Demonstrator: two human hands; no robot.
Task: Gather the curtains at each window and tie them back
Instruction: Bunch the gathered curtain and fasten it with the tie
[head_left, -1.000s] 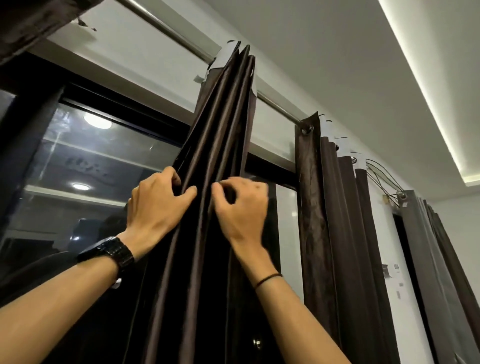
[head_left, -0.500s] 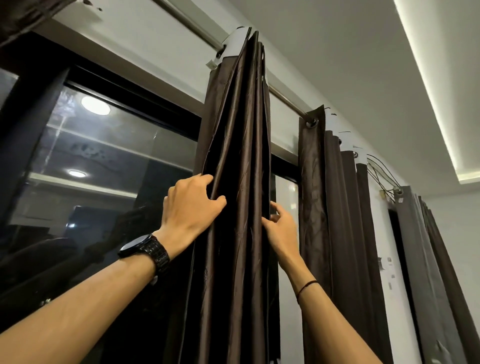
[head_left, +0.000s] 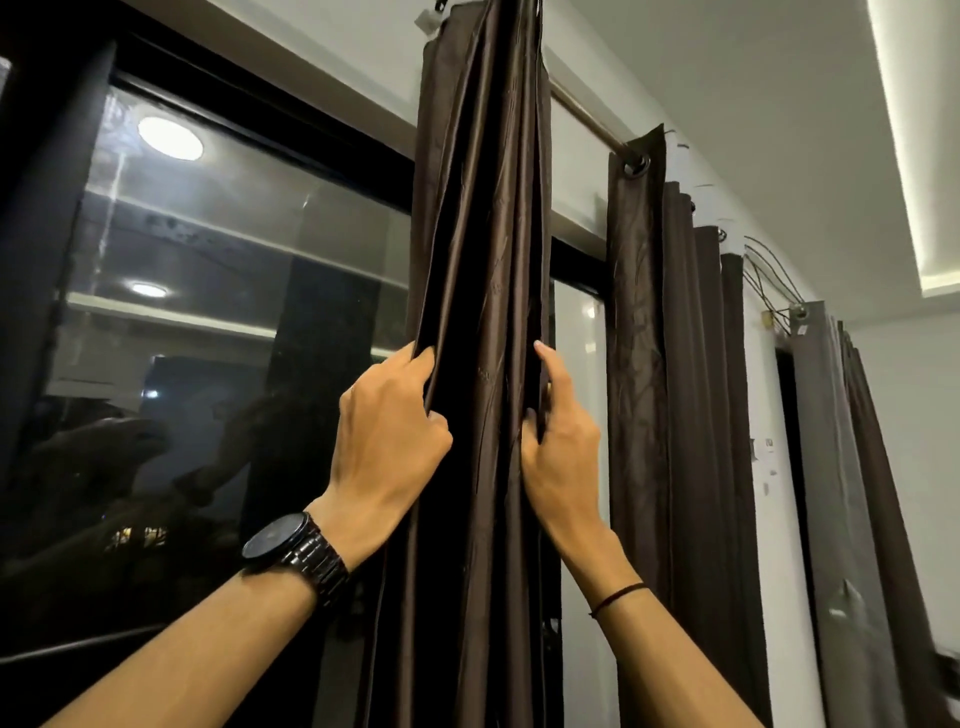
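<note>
Glossy dark-brown curtain (head_left: 483, 260); black wristwatch (head_left: 291, 545).

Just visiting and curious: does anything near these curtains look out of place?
Yes: loose wires sag bare along the wall between the hanging brown curtain and the grey curtain, looking untidy. The gathered curtain gripped by the left hand and right hand looks fine.

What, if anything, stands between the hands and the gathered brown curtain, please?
Nothing visible does: the left hand grips the left folds of the gathered curtain, and the right hand grips its right folds.
</note>
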